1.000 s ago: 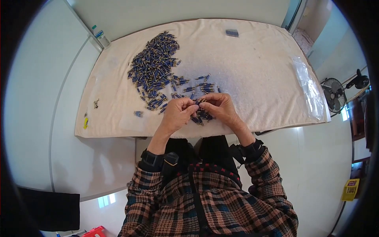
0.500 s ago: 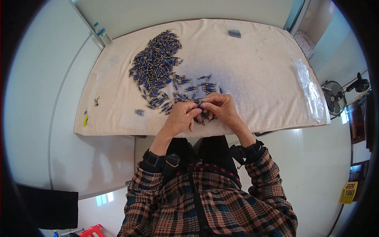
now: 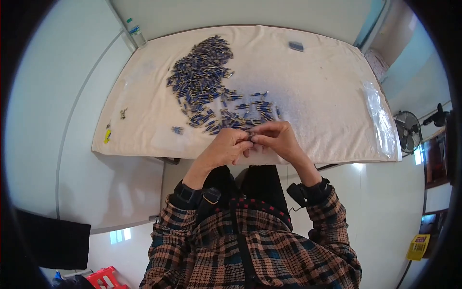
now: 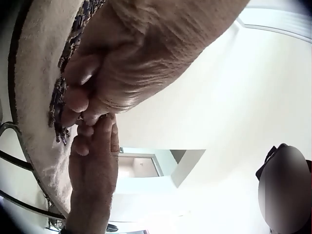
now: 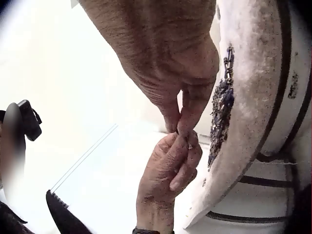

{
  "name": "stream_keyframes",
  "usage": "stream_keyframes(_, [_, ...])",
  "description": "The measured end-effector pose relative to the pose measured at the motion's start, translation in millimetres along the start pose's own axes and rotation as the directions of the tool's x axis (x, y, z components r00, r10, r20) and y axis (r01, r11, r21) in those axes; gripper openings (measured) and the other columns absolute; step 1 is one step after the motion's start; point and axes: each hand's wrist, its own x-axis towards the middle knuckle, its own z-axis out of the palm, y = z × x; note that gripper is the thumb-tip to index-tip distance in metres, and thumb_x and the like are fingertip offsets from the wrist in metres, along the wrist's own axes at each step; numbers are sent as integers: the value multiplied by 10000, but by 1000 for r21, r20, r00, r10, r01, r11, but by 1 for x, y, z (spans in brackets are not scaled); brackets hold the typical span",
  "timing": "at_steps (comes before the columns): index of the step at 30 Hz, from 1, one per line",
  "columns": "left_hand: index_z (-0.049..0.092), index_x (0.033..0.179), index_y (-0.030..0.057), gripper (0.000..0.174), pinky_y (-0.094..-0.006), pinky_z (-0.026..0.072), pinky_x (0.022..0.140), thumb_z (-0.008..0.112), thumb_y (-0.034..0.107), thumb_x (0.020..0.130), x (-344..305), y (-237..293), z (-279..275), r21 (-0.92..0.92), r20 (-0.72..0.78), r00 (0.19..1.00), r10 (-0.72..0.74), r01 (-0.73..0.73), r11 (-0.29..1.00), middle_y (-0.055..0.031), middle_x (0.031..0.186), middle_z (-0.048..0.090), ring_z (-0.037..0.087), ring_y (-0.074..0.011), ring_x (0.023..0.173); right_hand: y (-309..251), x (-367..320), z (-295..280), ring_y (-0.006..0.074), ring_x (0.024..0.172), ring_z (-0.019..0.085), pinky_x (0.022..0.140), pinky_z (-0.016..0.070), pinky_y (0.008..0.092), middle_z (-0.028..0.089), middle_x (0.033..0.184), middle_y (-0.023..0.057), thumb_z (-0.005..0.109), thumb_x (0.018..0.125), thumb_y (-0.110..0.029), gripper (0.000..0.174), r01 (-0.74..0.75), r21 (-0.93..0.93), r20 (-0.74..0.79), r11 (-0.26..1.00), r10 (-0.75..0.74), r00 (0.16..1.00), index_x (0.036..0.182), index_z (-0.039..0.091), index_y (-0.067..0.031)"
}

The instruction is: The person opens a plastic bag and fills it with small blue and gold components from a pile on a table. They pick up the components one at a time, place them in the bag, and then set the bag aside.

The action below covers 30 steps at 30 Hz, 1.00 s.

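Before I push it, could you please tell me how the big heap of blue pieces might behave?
The heap of blue pieces would likely spread apart, since they look loose and some lie scattered at its near end. Single ones may roll, looking slim and rod-like, though the fuzzy-looking cloth should probably slow them.

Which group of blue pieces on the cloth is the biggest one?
The dense heap toward the far side of the cloth, beyond the left hand. It is piled up, whereas the scattered pieces closer to that hand are fewer.

Tan, black and teal plaid jacket [image 3: 211, 253] with dark front zip [image 3: 247, 265], black trousers [image 3: 260, 182], 2 black wrist straps [image 3: 187, 194]
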Motion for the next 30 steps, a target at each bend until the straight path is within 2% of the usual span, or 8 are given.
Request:
stream_keyframes(6, [630,849,-20,113,-243,399,425,575,71,887,-40,-18,-11,11,87,996,15,-16,1000,-50,677,638,519,-91,437,-4,-11,30,101,665,654,592,545,225,686,753,70,680,831,-4,77,-129,-121,101,984,142,985,889,690,45])
stream_keyframes(10, [633,864,-7,99,-243,400,431,583,76,884,-73,-27,-16,32,-21,999,-39,40,999,-48,677,640,518,-98,438,-4,-12,59,106,661,656,593,546,229,685,746,75,679,831,-3,78,-148,-183,155,972,177,972,883,687,54])
stream_keyframes(15, [634,888,1,90,-236,406,447,607,85,871,-111,-37,-35,116,-164,986,3,16,993,-48,699,647,539,-90,485,4,-2,91,136,682,675,619,571,235,687,779,93,673,834,4,49,-107,-144,133,984,126,983,863,678,43])
stream_keyframes(16, [623,903,8,108,-250,420,474,632,104,854,-116,-43,-42,184,-328,941,82,-21,983,-50,720,639,550,-106,523,6,3,94,137,682,675,623,572,237,686,780,96,671,837,2,53,-95,-99,101,990,105,989,865,676,47])
stream_keyframes(18, [601,931,23,181,-277,446,527,680,141,820,-121,-51,-50,328,-598,760,254,-57,943,-54,763,623,571,-138,600,12,14,98,138,683,676,626,574,238,685,780,99,670,839,0,57,-85,-56,63,995,88,994,866,674,51])
stream_keyframes(19, [601,931,23,181,-277,446,527,680,141,820,-119,-50,-52,326,-596,762,253,-59,944,-54,763,623,571,-138,600,17,21,100,133,679,673,625,571,235,684,774,98,669,840,0,59,-66,-16,-2,998,66,998,863,673,54])
stream_keyframes(22, [547,942,41,331,-345,472,626,749,212,743,-106,-43,-66,658,-667,614,423,219,720,-77,823,577,583,-212,739,28,34,107,123,670,667,621,566,230,683,760,95,667,841,-1,63,-16,59,-134,998,24,991,856,670,61])
stream_keyframes(30, [500,895,51,332,-407,479,669,732,192,703,-75,-56,-65,755,-623,694,360,414,509,-126,857,572,599,-297,811,47,43,117,141,689,677,638,584,250,683,803,99,659,854,-11,73,17,112,-172,994,2,985,883,668,56])
